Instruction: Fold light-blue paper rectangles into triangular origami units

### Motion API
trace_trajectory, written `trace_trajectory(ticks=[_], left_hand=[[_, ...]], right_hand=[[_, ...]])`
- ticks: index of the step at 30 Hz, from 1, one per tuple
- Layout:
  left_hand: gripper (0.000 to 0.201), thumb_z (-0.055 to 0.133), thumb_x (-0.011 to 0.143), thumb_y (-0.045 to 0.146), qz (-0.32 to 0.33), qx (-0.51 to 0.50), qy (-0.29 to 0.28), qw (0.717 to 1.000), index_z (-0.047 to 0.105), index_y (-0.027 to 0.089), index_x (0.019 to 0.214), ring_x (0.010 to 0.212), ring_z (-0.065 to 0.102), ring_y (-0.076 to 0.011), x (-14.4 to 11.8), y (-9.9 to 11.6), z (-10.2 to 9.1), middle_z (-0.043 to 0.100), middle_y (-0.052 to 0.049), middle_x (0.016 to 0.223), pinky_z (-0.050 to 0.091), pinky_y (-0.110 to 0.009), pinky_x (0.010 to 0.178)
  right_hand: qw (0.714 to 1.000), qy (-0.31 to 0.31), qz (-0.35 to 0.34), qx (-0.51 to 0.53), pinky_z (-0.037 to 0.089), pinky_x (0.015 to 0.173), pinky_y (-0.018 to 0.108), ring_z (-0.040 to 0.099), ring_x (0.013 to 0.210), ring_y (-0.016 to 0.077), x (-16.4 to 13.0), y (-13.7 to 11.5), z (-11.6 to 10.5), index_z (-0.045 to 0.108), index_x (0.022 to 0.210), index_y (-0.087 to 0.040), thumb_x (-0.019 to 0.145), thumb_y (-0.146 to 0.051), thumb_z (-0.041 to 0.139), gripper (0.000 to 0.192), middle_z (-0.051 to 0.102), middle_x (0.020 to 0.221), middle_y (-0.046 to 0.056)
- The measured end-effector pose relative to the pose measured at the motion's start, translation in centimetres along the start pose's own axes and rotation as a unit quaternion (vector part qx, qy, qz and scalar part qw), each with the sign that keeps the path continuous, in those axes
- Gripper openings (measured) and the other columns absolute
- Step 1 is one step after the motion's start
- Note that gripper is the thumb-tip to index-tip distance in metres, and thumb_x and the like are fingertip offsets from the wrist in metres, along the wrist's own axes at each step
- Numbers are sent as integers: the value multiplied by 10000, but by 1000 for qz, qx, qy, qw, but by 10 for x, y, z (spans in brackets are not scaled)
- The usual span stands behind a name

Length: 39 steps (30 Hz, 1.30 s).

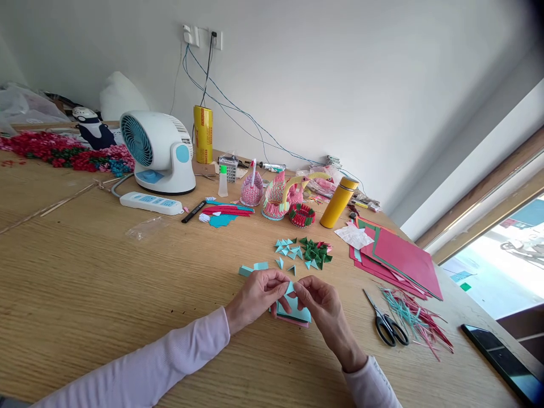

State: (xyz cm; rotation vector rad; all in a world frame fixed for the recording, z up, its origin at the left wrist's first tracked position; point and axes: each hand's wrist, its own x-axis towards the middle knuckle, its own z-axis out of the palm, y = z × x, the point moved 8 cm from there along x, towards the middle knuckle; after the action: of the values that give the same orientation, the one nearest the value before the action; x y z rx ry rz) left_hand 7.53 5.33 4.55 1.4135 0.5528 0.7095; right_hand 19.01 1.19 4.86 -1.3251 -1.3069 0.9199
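A wide wooden table (85, 266) fills the view, set against a white wall. At its far left stands a white and blue fan (158, 150), with a white power strip (151, 203) just in front of it. A stack of red paper sheets (399, 258) lies on the right side, and beside it a yellow bottle (339, 202) stands tilted in the view. Folded paper swans (280, 195) in pink and yellow stand near the middle back. Black-handled scissors (386, 326) lie at the right, touching a heap of thin paper strips (419, 320). A scatter of small folded triangles (302, 252), light blue and green, lies just beyond the hands. Near the front edge, the left hand (255, 294) and the right hand (323, 306) meet over a small stack of light blue paper slips (295, 311) that rests on the table; the fingertips of both hands pinch one small light blue paper piece (290, 289) between them, just above that stack
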Motion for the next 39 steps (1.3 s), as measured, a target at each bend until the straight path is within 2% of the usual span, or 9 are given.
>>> trace_trajectory(ticks=[3, 9, 12, 17, 23, 26, 29, 33, 39], left_hand=[[377, 549, 854, 465, -5, -5, -10, 1000, 606, 94, 888, 614, 673, -163, 0, 1, 1, 679, -94, 802, 425, -183, 415], [349, 710, 744, 405, -22, -23, 4, 999, 591, 115, 897, 635, 683, -174, 2, -7, -3, 687, -62, 758, 432, -188, 429], [333, 705, 748, 408, -16, 3, 5, 1000, 578, 124, 867, 637, 687, -177, 2, -7, -4, 692, -61, 733, 419, -189, 436], [327, 695, 756, 418, 3, 46, -6, 999, 501, 162, 819, 623, 691, -172, -1, -4, -2, 709, -47, 733, 487, -249, 587], [290, 684, 750, 404, -17, 136, 10, 991, 531, 170, 822, 576, 678, -177, -4, -13, -3, 709, -40, 724, 493, -257, 554], [248, 647, 783, 390, -17, 172, 15, 985, 618, 149, 834, 564, 667, -164, -3, -13, -5, 697, -30, 704, 476, -241, 554], [295, 609, 807, 427, -13, 161, -8, 987, 659, 137, 798, 565, 664, -153, -2, -11, -4, 687, -27, 692, 461, -223, 547], [295, 598, 810, 427, -18, 155, -38, 987, 635, 136, 784, 608, 681, -159, 2, -10, 0, 713, -53, 771, 476, -227, 576], [232, 562, 841, 369, 1, 212, -35, 977, 595, 150, 773, 596, 665, -144, 1, -4, 3, 698, -34, 719, 446, -212, 554]], right_hand=[[1000, 21, -9, -20, 468, 529, 237, 576, 545, 127, 0, 0, -3, 622, 751, -150, 822, -499, 622, 356, 700, 716, 67], [994, 42, -63, -84, 479, 546, 248, 588, 566, 141, -1, -7, -6, 640, 750, -159, 858, -449, 592, 312, 688, 706, 56], [985, 32, -102, -133, 480, 599, 262, 615, 640, 158, -1, -13, -4, 667, 783, -165, 875, -406, 583, 271, 695, 731, 55], [966, -4, -162, -201, 456, 617, 263, 607, 671, 157, -3, -22, 2, 701, 777, -189, 881, -348, 591, 219, 684, 737, 37], [953, -65, -150, -254, 454, 656, 264, 628, 687, 157, -5, -17, 4, 708, 824, -212, 886, -279, 592, 148, 699, 769, 17], [946, -50, -173, -271, 460, 682, 280, 641, 706, 170, -7, -21, 2, 700, 832, -210, 896, -278, 579, 153, 707, 782, 29], [942, -29, -193, -273, 460, 699, 294, 647, 703, 175, -9, -25, -1, 696, 829, -217, 902, -294, 570, 165, 711, 772, 31], [951, -18, -176, -255, 464, 686, 287, 649, 690, 175, -7, -21, -7, 685, 789, -215, 887, -307, 589, 165, 717, 752, 21], [956, -27, -158, -247, 449, 657, 253, 620, 674, 157, -7, -16, -9, 646, 767, -200, 887, -281, 580, 160, 683, 722, 4]])
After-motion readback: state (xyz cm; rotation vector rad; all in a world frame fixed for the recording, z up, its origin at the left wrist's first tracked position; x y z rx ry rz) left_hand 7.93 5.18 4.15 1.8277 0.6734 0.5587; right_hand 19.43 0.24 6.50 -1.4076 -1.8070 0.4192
